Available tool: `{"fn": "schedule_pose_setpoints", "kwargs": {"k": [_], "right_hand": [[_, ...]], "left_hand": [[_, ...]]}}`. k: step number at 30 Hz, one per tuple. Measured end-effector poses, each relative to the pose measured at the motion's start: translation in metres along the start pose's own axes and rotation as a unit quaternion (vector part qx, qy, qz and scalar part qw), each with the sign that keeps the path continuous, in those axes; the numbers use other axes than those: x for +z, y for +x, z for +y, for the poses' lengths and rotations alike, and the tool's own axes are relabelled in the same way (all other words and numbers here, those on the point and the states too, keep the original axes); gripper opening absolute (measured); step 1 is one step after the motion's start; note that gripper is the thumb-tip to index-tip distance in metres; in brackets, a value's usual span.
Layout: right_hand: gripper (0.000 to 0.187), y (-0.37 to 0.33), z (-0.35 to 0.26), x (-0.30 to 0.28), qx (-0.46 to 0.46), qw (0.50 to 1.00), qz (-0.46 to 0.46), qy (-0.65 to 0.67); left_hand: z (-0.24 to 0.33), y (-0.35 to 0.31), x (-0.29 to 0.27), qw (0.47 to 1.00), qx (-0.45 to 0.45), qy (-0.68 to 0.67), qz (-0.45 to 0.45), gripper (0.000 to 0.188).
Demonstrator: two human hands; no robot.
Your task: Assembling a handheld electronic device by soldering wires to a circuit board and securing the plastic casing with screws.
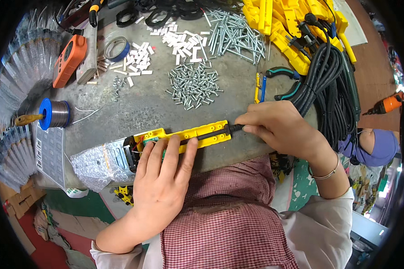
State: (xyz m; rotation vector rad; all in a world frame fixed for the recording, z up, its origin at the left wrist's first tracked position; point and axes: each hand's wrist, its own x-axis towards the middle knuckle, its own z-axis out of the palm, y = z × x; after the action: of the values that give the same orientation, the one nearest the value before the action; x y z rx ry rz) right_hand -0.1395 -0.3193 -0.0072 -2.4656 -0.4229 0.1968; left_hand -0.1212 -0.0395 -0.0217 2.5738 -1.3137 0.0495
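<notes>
Left hand (160, 193): fingers spaced, laid across a yellow housing (193, 133), not wrapped round it. Right hand (285, 127): thumb and forefinger pinch a black cable sleeve (236, 128) at the housing's right end.

Housing: one open half-shell, lying at the table's near edge; green board and thin wires partly under the left fingers. Probably light, stiff plastic; board and wires look fragile. Best held by its side walls; the cable, likely bendy, by its sleeve. Bubble-wrapped end (94, 168): soft, perhaps slippery, probably the heavier part.

Beyond: short screws (195, 85), heaped; solder spool (54, 113), blue-ended, left; pliers (296, 80) and coiled black cables (325, 76), right; long screws (238, 36), far side; table (139, 105), grey.
</notes>
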Motion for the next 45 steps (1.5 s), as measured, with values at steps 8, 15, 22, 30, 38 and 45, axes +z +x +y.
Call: {"fn": "schedule_pose_setpoints", "kwargs": {"k": [8, 15, 22, 30, 38, 45], "right_hand": [[0.027, -0.009, -0.007, 0.015, -0.043, 0.981, 0.041, -0.186], [0.035, 0.063, 0.006, -0.064, 0.093, 0.908, 0.257, -0.316], [0.036, 0.118, 0.054, -0.131, 0.273, 0.827, 0.229, -0.436], [0.036, 0.017, -0.012, -0.059, 0.15, 0.852, 0.291, 0.408], [0.014, 0.028, -0.081, 0.037, 0.143, 0.858, 0.349, 0.349], [0.011, 0.029, -0.074, 0.044, 0.143, 0.912, 0.335, 0.19]], "left_hand": [[0.008, 0.009, -0.01, 0.994, 0.014, 0.077, -0.07, 0.054], [0.012, 0.004, -0.011, 0.997, -0.005, 0.035, -0.063, 0.058], [0.008, 0.011, -0.01, 0.998, 0.007, 0.025, -0.064, 0.058], [0.004, 0.007, -0.003, 0.999, 0.016, 0.04, -0.032, 0.056], [0.005, 0.002, -0.005, 0.999, 0.021, 0.023, -0.02, 0.058], [0.005, 0.001, 0.0, 0.999, 0.014, 0.034, -0.022, 0.054]]}}
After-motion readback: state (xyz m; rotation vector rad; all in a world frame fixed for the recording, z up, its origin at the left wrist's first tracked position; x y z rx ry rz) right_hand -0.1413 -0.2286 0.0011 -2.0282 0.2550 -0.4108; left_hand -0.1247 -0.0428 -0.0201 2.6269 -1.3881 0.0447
